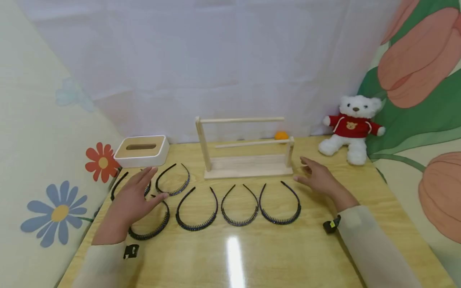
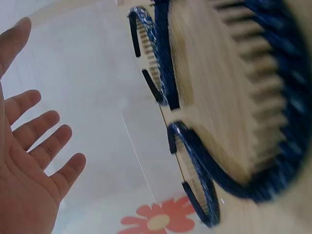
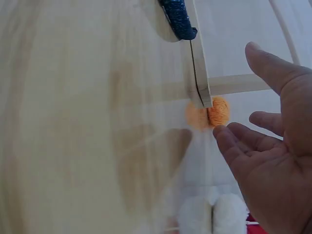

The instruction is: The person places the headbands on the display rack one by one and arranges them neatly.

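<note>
My left hand (image 1: 135, 196), fingers extended, hovers over the dark toothed headbands at the table's left side and hides parts of two of them. One headband (image 1: 155, 234) curves out from beneath it; another (image 1: 180, 190) lies just to its right, farther back. In the left wrist view the palm is bare beside a large, close headband (image 2: 292, 107). Along the front lie more headbands, one on the left (image 1: 196, 228), one in the middle (image 1: 240, 222) and one on the right (image 1: 281, 221). My right hand (image 1: 318, 178), loosely bent and holding nothing, is beside the right end of a wooden rack (image 1: 248, 167).
The rack has an upper bar (image 1: 241, 120) and a lower bar (image 1: 252, 143). Behind it sits an orange ball-like thing (image 1: 281, 136). A white tissue box (image 1: 142, 152) with a wood-coloured lid stands back left, a teddy bear (image 1: 353, 128) in red back right.
</note>
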`<act>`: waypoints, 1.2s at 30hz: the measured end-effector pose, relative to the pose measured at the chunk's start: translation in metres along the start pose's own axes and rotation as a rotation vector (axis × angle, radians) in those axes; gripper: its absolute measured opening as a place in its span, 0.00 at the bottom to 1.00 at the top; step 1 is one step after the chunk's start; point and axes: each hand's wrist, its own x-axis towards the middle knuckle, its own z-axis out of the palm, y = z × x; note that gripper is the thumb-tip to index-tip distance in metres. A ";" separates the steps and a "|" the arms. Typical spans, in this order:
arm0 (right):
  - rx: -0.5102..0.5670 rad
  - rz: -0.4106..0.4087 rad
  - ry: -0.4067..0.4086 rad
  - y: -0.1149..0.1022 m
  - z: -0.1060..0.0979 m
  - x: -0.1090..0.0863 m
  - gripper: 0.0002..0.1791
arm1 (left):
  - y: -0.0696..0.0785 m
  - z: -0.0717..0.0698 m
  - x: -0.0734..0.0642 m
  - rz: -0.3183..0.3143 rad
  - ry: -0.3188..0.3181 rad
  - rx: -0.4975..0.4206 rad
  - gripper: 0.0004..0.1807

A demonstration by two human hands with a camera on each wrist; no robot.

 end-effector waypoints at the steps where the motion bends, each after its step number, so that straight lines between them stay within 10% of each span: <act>1: 0.020 0.005 0.004 0.001 0.002 0.002 0.49 | -0.002 -0.002 -0.004 -0.010 -0.005 -0.014 0.51; 17: 0.195 0.002 0.087 0.016 0.023 0.031 0.37 | -0.017 0.011 -0.076 -0.118 -0.137 -0.139 0.47; 36: 0.097 -0.033 0.141 0.013 0.032 0.035 0.30 | -0.024 0.010 -0.104 -0.047 -0.169 -0.141 0.45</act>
